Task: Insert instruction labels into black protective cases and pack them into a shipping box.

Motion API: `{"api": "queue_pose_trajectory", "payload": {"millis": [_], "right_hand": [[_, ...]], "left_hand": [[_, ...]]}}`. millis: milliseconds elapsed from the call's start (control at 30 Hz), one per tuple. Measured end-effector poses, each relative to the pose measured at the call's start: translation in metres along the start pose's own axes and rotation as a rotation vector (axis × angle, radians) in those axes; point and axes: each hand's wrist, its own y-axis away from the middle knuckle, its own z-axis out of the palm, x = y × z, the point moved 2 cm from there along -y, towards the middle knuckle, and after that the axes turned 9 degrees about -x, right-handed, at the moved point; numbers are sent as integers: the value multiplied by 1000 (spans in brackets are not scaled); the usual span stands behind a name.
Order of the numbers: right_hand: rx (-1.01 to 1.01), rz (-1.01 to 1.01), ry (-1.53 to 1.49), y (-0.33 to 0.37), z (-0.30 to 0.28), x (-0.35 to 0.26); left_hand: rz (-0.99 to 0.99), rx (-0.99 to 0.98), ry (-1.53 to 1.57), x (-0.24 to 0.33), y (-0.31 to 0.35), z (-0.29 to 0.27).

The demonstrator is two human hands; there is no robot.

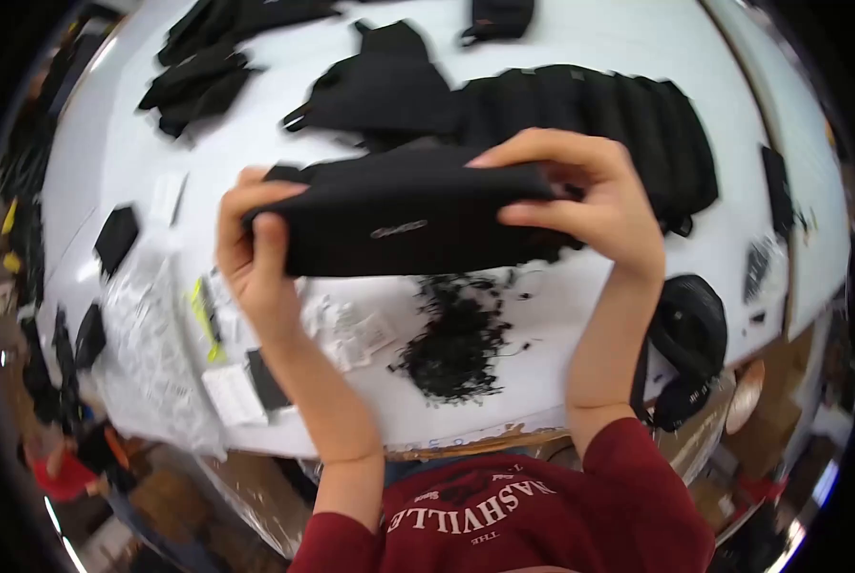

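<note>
Between my two hands is a long black fabric bag (pixel 399 222), held up level above the white table with a small pale mark on its front face. My left hand (pixel 256 244) pinches its left end, thumb on the front and fingers over the top. At the other end my right hand (pixel 604 196) grips it, thumb and fingers closed on the edge. Below the bag lies a heap of small black pieces (pixel 461 349), too tangled to name. A row of similar black bags (pixel 628 124) lies just behind, beside a black fabric piece (pixel 380 91).
More black fabric items (pixel 198 86) lie at the far left. Clear plastic bags (pixel 146 344), a yellow-green tool (pixel 205 320) and small white packets (pixel 346 329) are on the near left. A black cap-like item (pixel 690 325) sits by the right edge of the table (pixel 542 325).
</note>
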Motion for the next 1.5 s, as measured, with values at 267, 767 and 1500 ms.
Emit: {"api": "queue_pose_trajectory", "payload": {"millis": [267, 767, 1500], "right_hand": [[1072, -29, 278, 68, -63, -17], [1285, 299, 528, 117, -100, 21], [1126, 428, 414, 126, -103, 39]], "left_hand": [[-112, -16, -93, -10, -11, 22], [-249, -209, 125, -26, -7, 58], [-475, -244, 86, -34, -5, 71]]}}
